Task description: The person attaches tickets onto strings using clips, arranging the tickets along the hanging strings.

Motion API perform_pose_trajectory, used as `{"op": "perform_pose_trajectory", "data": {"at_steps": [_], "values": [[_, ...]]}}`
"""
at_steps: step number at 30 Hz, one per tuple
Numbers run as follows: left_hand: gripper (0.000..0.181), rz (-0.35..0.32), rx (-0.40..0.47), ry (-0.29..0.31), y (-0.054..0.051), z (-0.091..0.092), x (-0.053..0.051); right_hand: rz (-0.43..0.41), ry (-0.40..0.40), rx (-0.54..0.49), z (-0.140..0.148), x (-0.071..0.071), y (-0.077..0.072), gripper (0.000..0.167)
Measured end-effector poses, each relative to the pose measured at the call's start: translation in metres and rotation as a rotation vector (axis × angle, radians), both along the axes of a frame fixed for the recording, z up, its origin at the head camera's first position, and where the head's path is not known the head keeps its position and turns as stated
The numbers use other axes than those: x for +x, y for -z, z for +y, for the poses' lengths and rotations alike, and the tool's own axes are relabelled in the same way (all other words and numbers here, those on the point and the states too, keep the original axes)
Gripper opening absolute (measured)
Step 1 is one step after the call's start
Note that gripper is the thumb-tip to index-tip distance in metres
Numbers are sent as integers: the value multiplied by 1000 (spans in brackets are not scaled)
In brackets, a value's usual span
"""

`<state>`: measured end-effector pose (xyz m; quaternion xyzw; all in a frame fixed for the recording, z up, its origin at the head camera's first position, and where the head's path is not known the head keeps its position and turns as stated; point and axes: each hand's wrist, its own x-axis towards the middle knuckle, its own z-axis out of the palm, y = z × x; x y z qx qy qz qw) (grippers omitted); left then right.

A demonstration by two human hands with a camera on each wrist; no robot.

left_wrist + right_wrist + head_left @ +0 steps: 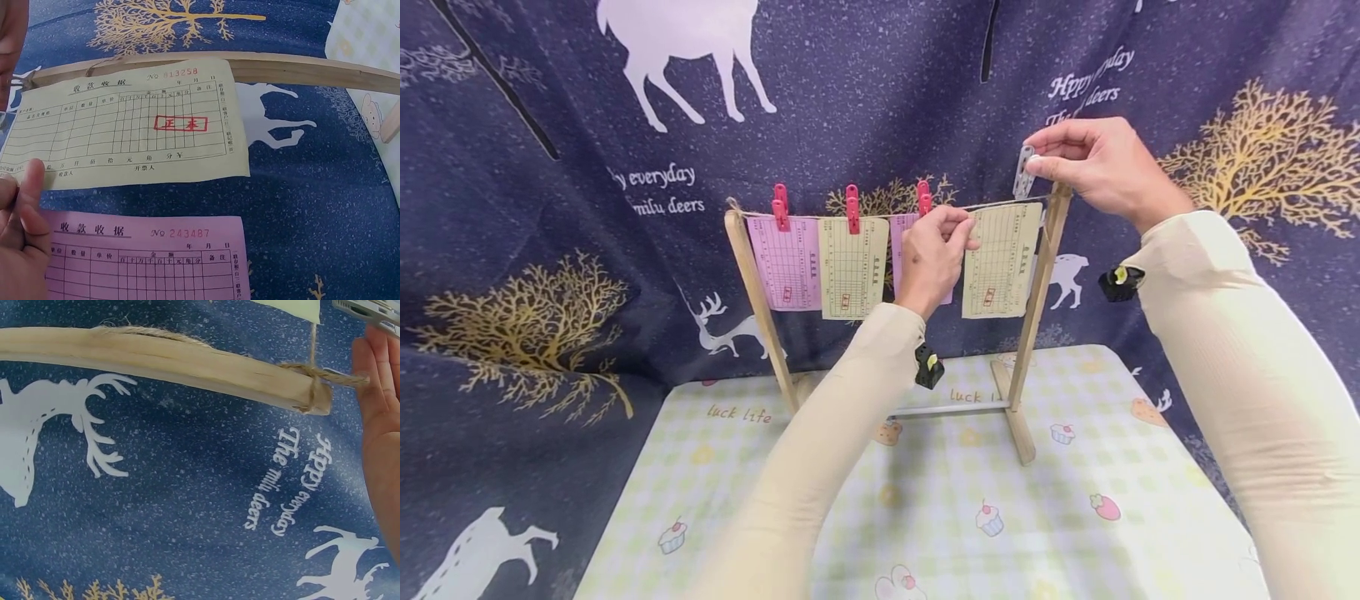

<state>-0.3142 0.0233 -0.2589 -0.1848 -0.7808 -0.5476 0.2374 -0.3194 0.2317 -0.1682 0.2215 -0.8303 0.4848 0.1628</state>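
My left hand (934,254) pinches the upper left corner of a yellow receipt slip (1000,267) at the cord (981,206). That slip hangs beside the right post, and its printed form shows in the left wrist view. A pale grey clothespin (1023,173) is held upright between the thumb and fingers of my right hand (1105,167), its lower end at the cord by the slip's top edge. Whether it grips the slip cannot be seen. Just left of the yellow slip hangs a pink receipt slip (150,256), partly hidden behind my left hand in the head view.
Red clothespins (852,210) fix another pink slip (786,267), another yellow slip (852,275) and the partly hidden pink one. The cord runs between two wooden posts (1041,283) standing on a checked tablecloth (925,517). Behind hangs a dark blue deer-patterned cloth (865,100).
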Motion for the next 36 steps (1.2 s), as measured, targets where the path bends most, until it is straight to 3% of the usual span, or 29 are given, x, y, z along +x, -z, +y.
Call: {"op": "perform_pose_trajectory", "data": {"at_steps": [8,14,22,36], "values": [[11,16,10,-36,0,6,-2,-28,42,21,1,-4,4,16],[10,7,24,-31,1,9,-2,-5,42,18,0,-6,7,14],[10,16,57,-30,1,12,-3,-29,72,122,-2,-6,9,22],[10,14,47,-34,0,13,-4,21,48,261,-5,-5,7,29]]}}
